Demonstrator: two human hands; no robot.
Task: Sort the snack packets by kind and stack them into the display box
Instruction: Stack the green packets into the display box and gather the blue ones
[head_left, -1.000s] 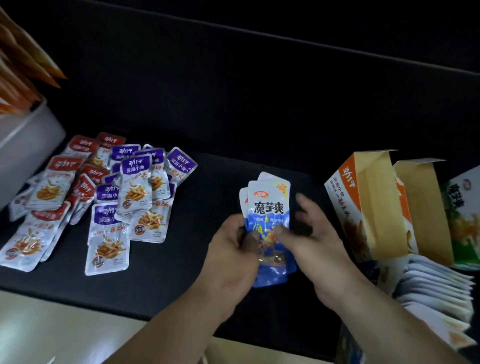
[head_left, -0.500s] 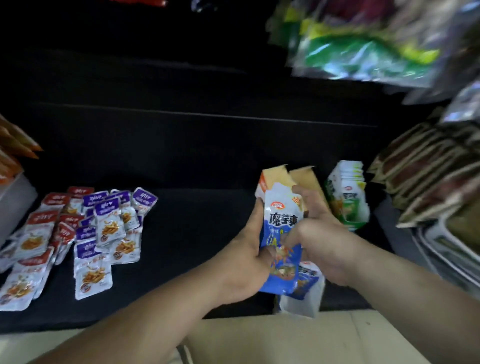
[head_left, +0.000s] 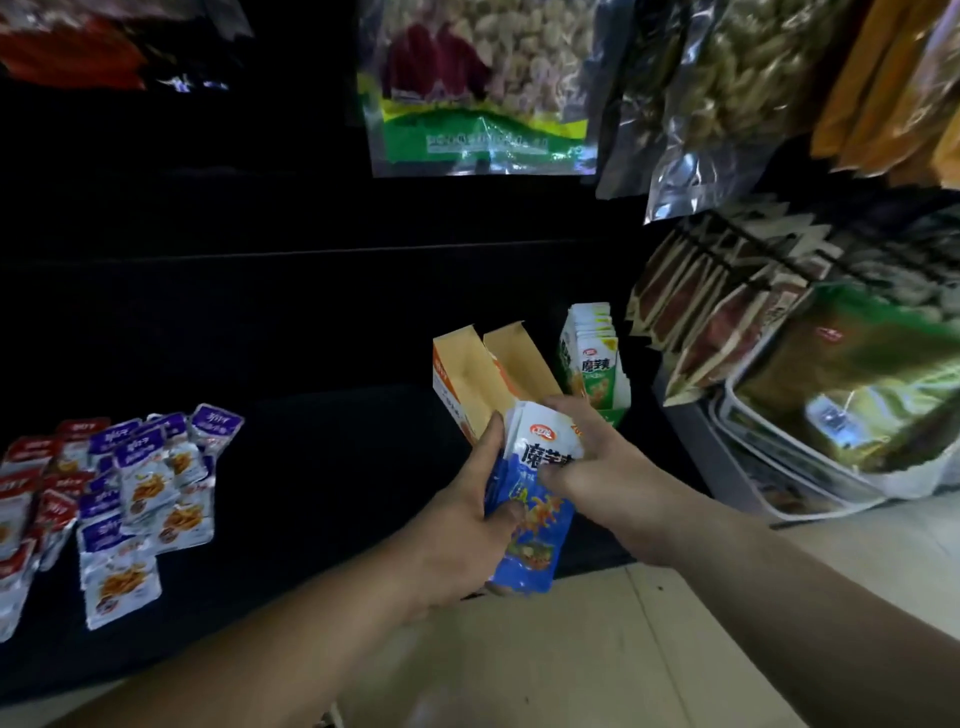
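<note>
I am looking into a dim shop corner where a dark desk (head_left: 311, 467) is running across the view, with large hanging snack bags (head_left: 478, 88) above it and more racked bags (head_left: 852, 384) leaning on the right. A loose pile of red and purple packets (head_left: 130, 499) is spreading over the desk's left part, well apart from both grips. Behind the grips an orange display box (head_left: 483, 379) is standing with its top flaps open. Just beside it on the right, a green box (head_left: 595, 364) is showing a row of upright packets.

I am holding the blue packets (head_left: 530, 519) as a small stack in front of the orange box, long axis running upright and leaning slightly away from me. The left grip (head_left: 457, 530) is curling round the stack's left edge, thumb pressing the front. The right grip (head_left: 597, 467) is pinching the upper right part, fingers wrapping over the top.

The box's open mouth is lying just behind and above the stack's top end, roughly between the two grips. I am judging that the coming move means lifting the stack up and forward, then lowering it end-first.
</note>
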